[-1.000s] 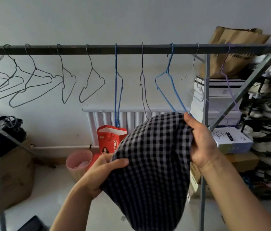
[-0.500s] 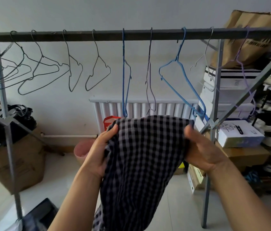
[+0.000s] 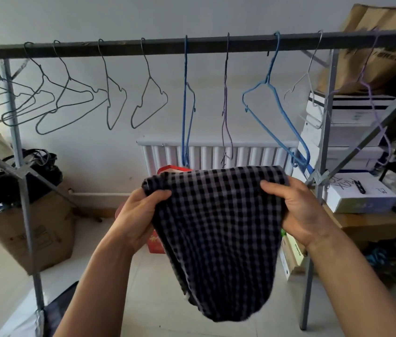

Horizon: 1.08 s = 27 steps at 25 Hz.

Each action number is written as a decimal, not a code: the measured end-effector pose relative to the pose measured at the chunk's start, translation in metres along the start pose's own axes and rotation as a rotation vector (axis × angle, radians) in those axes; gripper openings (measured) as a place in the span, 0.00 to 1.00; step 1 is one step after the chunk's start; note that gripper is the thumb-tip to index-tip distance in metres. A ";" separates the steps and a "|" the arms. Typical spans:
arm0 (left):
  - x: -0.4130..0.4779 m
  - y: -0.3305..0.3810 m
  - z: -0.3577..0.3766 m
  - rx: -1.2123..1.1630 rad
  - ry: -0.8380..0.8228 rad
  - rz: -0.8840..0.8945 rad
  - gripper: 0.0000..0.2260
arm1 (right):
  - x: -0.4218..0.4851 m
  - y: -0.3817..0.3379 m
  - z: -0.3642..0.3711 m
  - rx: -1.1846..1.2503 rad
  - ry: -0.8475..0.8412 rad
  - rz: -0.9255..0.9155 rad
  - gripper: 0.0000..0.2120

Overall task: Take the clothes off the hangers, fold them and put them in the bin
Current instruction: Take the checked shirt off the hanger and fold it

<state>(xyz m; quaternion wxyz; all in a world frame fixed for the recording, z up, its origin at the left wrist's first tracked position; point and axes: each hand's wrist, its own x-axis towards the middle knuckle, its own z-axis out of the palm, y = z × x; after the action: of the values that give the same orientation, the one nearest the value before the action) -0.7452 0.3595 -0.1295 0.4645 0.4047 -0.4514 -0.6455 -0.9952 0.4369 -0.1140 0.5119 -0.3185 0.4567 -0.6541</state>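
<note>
Both grips are up in front of the rack. The left grip (image 3: 138, 215) has its thumb curled over the top left corner of the checked garment (image 3: 216, 227). The right grip (image 3: 299, 212) pinches the top right corner, thumb on the front. Both are clamped tight on the cloth.

The garment hangs between and below them, its top edge stretched from grip to grip. Its long axis runs straight down, rounded lower end pointing at the floor. It's a small black-and-grey check, soft, bunched at the left corner.

The fingers behind the cloth are hidden. What kind of garment it is, can't tell.

Above the grips, the rail (image 3: 119, 47) carries bare wire hangers (image 3: 148, 74). The blue hanger (image 3: 268, 81) dangles just above the right grip. A red bag (image 3: 154, 244) beyond the left grip is mostly covered by cloth.
</note>
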 end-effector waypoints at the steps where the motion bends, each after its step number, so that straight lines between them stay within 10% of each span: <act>1: 0.000 0.002 0.001 0.002 0.019 0.020 0.08 | 0.001 0.002 -0.001 0.042 0.008 -0.013 0.10; 10: 0.001 0.004 0.018 0.182 0.325 0.210 0.14 | 0.013 0.012 0.000 -0.122 0.334 -0.111 0.16; 17: -0.002 0.005 0.002 0.314 0.083 0.272 0.17 | 0.002 -0.003 -0.010 -0.118 0.041 -0.109 0.15; 22: -0.003 0.001 0.006 1.084 0.205 0.508 0.22 | 0.001 -0.012 -0.013 -0.703 0.055 -0.244 0.15; 27: 0.002 -0.006 -0.006 1.100 0.344 0.589 0.03 | 0.002 -0.015 -0.021 -1.131 0.117 -0.428 0.04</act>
<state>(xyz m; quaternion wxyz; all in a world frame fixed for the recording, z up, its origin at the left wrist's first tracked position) -0.7412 0.3574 -0.1367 0.4126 0.5405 -0.7275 -0.0913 -1.0198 0.4414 -0.1082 0.0944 -0.5895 0.6867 -0.4147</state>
